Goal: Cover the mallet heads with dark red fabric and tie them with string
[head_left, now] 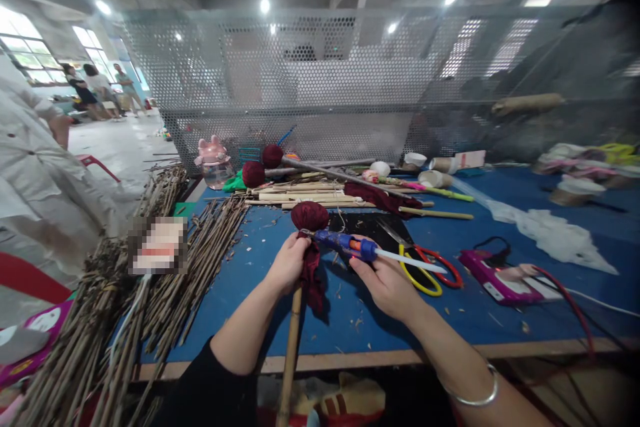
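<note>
- The surface (240, 307) is covered in matt blue sheet, scuffed and flecked with debris, with a bare wooden strip along its near edge.
- The stick (290, 353) is pale, smooth bamboo; its head is wrapped in dark red cloth (310, 217), soft and matt.
- The glue gun (345, 243) is glossy blue plastic, with a translucent white glue rod behind.
- The scissors (425, 267) have shiny red and yellow plastic handles.
- The bundles of twigs (200, 260) are rough, dry, brownish wood.
- The screen (320, 73) at the back is perforated grey metal.
- The bangle (475, 393) is polished metal.
</note>
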### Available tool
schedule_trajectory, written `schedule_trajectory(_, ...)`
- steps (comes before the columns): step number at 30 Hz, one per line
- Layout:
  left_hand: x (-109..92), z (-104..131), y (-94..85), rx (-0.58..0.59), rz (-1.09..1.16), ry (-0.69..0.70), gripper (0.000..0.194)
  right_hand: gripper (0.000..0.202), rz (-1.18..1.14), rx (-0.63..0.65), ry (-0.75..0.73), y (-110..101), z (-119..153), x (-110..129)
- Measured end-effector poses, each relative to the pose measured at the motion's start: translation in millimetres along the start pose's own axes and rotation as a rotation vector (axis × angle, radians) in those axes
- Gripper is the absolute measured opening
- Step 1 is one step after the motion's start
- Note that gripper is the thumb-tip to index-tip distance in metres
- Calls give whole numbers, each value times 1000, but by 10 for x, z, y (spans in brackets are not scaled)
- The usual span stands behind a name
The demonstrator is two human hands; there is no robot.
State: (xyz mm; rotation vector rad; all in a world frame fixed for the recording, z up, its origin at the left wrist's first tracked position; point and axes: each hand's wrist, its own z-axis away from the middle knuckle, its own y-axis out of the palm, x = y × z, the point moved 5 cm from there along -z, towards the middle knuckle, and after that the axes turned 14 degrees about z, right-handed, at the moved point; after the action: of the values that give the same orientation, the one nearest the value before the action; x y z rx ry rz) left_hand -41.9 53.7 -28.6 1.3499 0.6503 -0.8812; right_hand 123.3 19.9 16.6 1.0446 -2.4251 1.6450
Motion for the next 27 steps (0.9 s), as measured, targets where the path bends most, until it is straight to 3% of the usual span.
schedule_trajectory(9,2,9,12,11,6,-8,13,39,31,-25,16,18,-3,2)
schedule_trajectory(19,15,-12,-20,20,-28,-1,13,41,50,-85,-25,-123,42,43)
schedule_trajectory(27,1,18,8,35,-10,13,16,36,64,-29,-23,-38,-13,52)
